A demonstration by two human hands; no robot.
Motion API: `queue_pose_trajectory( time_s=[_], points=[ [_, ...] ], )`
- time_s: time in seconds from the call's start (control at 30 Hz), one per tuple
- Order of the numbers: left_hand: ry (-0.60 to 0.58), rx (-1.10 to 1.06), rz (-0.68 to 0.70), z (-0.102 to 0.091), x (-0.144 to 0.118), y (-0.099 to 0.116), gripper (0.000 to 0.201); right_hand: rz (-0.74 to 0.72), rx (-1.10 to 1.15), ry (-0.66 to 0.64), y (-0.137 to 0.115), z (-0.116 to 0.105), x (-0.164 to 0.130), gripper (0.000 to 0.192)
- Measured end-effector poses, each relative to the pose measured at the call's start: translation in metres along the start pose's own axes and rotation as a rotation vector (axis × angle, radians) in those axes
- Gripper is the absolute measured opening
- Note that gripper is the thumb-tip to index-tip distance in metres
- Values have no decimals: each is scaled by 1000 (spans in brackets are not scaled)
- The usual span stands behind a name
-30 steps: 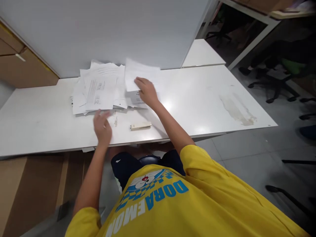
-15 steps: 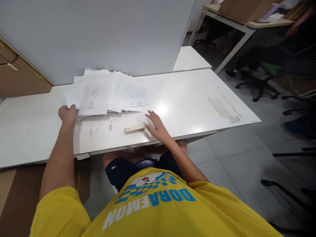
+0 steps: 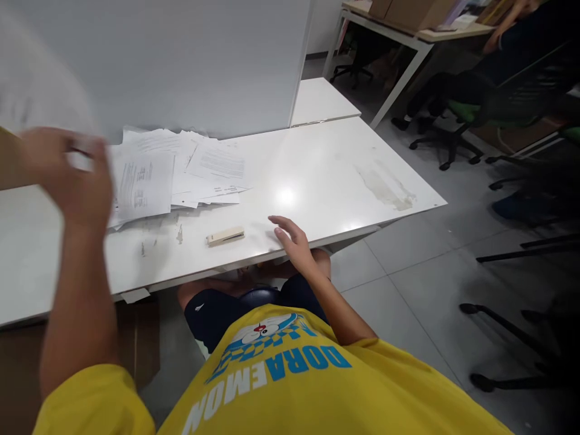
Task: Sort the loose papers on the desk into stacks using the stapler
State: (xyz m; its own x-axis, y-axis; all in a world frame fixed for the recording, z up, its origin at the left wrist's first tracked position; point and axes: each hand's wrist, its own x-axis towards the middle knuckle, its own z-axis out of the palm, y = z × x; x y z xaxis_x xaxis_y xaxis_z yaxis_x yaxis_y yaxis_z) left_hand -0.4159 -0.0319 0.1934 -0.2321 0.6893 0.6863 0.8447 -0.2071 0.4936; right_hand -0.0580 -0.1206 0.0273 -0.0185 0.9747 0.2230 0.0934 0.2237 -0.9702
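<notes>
Raised at the far left, my left hand (image 3: 75, 172) is closed on a sheet of paper (image 3: 40, 78), which is smeared by motion. Behind and beside that hand, a messy heap of printed papers (image 3: 176, 166) lies on the white table (image 3: 308, 163) against the upright panel. A cream stapler (image 3: 225, 235) rests near the table's front edge. To the right of the stapler and apart from it, my right hand (image 3: 292, 238) is open over the edge with its fingers slightly curled. Nothing is in it.
A grey-white panel (image 3: 194, 66) stands along the table's back. At the upper right, cardboard boxes (image 3: 408, 12) sit on another desk, near a seated person and black wheeled chairs (image 3: 453, 130). Brown cardboard (image 3: 136, 344) is under the table at left.
My left hand has come up and left from the papers' edge, carrying a sheet. My right hand has drawn away from the stapler. The view has shifted a little.
</notes>
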Motion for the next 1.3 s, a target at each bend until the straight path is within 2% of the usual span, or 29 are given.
queue_pose_trajectory(
  time_s=[0.07,0.1,0.17,0.23,0.3,0.37,0.43,0.5,0.6,0.7,0.77,0.83,0.93,1.0,1.1,1.17,1.3],
  points=[
    [-264,-49,373,33,-52,53,23,17,234,-104,-11,16,-4,57],
    [-419,-131,483,52,-80,76,20,44,350,-133,-15,24,-6,63],
    [-592,-202,569,88,-133,112,14,141,514,-104,-16,36,-12,63],
    [-745,-283,494,115,-175,133,14,252,573,25,-10,40,-18,54],
    [-818,-368,395,128,-204,143,28,344,567,151,0,32,-23,45],
    [-874,-460,347,129,-221,145,41,431,548,207,11,13,-27,39],
    [-912,-526,337,121,-232,144,47,542,508,213,19,-13,-29,32],
    [-884,-534,332,110,-239,138,44,649,449,198,24,-37,-30,25],
    [-696,-451,345,97,-246,121,34,734,384,115,27,-61,-31,20],
    [-494,-271,346,93,-248,98,29,744,358,17,28,-66,-31,21],
    [-426,-125,320,95,-246,81,31,739,343,-22,27,-65,-29,22],
    [-415,-10,291,97,-243,65,39,743,316,-65,26,-63,-24,22],
    [-471,60,285,100,-240,48,49,762,226,-163,25,-65,-14,26],
    [-501,59,291,102,-241,42,50,765,147,-223,25,-68,-9,32],
    [-480,47,283,104,-243,38,50,727,10,-287,25,-76,-7,43],
    [-462,37,269,106,-244,36,51,693,-71,-287,25,-82,-9,51],
    [-470,23,244,109,-245,33,53,691,-74,-177,30,-92,-18,59]
  ],
)
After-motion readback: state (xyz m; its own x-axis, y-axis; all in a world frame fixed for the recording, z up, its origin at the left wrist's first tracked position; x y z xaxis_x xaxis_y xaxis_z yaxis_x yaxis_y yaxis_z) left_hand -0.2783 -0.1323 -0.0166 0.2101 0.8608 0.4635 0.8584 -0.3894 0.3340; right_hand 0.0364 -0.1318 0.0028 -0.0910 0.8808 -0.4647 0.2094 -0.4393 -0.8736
